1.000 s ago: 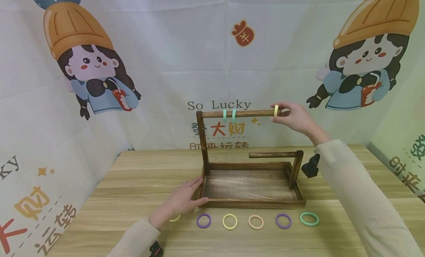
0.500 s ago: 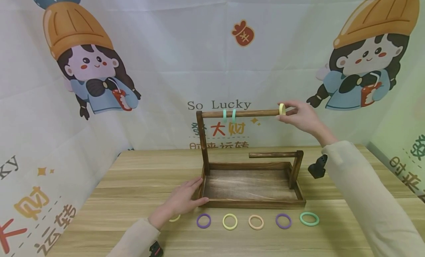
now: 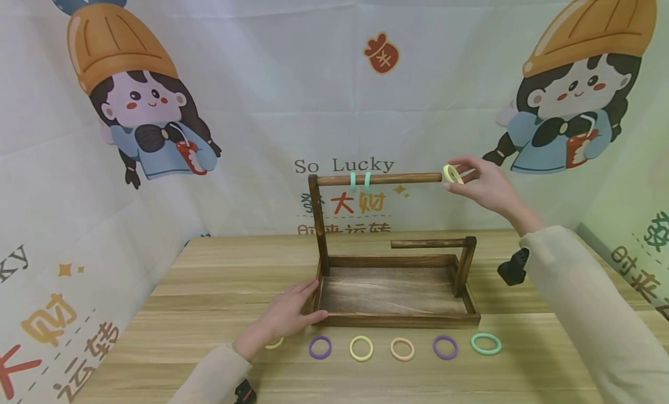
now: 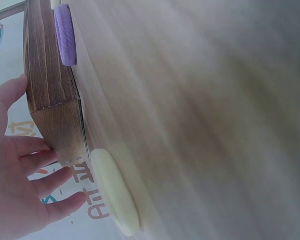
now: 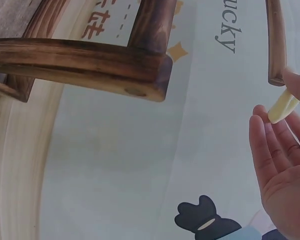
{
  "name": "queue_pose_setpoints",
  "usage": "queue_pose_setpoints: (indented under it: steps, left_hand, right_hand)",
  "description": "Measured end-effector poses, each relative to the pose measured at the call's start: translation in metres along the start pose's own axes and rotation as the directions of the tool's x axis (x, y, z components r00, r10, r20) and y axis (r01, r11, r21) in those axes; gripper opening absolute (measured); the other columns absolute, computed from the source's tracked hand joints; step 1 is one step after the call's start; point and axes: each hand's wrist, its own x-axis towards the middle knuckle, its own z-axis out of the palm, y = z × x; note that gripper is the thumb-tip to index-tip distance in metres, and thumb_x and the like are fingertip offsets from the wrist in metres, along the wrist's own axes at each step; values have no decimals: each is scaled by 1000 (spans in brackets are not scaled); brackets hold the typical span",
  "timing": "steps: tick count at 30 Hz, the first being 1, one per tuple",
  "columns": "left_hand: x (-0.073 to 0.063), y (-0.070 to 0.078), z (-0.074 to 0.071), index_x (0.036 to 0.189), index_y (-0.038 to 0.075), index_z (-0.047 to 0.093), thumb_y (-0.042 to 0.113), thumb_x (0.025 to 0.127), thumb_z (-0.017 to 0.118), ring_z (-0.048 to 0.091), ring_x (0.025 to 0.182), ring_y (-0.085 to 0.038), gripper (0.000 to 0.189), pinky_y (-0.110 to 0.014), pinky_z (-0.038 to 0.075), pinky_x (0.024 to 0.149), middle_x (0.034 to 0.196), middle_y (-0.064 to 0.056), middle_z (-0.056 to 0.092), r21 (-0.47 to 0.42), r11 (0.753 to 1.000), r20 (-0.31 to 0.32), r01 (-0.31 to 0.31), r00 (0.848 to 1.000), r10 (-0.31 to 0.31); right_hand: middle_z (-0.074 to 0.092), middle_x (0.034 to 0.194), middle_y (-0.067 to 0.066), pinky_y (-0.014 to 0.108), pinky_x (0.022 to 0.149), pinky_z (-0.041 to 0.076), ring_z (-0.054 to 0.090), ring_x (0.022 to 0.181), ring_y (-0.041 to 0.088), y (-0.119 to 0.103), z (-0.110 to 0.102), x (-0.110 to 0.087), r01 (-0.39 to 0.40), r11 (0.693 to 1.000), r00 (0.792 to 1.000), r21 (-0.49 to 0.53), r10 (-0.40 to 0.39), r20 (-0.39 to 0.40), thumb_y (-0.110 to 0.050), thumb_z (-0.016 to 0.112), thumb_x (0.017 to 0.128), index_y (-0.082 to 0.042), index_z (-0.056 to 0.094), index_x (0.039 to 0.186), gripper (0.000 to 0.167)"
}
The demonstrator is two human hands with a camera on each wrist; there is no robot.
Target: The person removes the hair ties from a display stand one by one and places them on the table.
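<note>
The yellow ring [image 3: 452, 174] sits just off the free end of the top rod [image 3: 378, 179], pinched in the right hand [image 3: 483, 186]. The left hand [image 3: 284, 318], fingers relaxed, rests against the wooden tray [image 3: 399, 319] on the worktop [image 3: 209, 288].

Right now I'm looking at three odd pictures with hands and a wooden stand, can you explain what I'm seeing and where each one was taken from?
No machine here: a person works with two bare hands. The wide picture comes from a head-worn camera; the other two come from cameras worn on each wrist. On the wooden table stands a wooden rack with a tray base and two bars. Two green hair ties hang on the upper bar. The right hand pinches a yellow hair tie just past that bar's free end. The left hand rests against the tray's corner. More hair ties, purple, yellow, peach and green, lie in a row before the rack.
</note>
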Motion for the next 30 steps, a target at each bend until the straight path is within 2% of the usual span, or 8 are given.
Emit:
queue_pose_setpoints:
  steps: [17, 30]
  left_hand:
    - [0, 0, 0, 133, -1, 36, 50, 83, 52, 32, 120, -39, 73, -49, 26, 97, 134, -18, 35, 15, 1000, 4, -2, 1000, 2]
    - [0, 0, 0, 132, -1, 36, 51, 82, 52, 32, 120, -38, 74, -49, 26, 97, 134, -18, 35, 17, 1000, 5, 4, 1000, -4]
  right_hand:
    - [51, 111, 19, 39, 67, 42, 50, 95, 30, 8, -8, -14, 66, 997, 998, -26, -66, -11, -23, 62, 83, -2, 47, 122, 47]
    - [55, 107, 17, 25, 62, 43, 53, 90, 28, 11, -9, -26, 91, 995, 996, -34, -91, 1, -14, 64, 81, 0, 50, 120, 44]
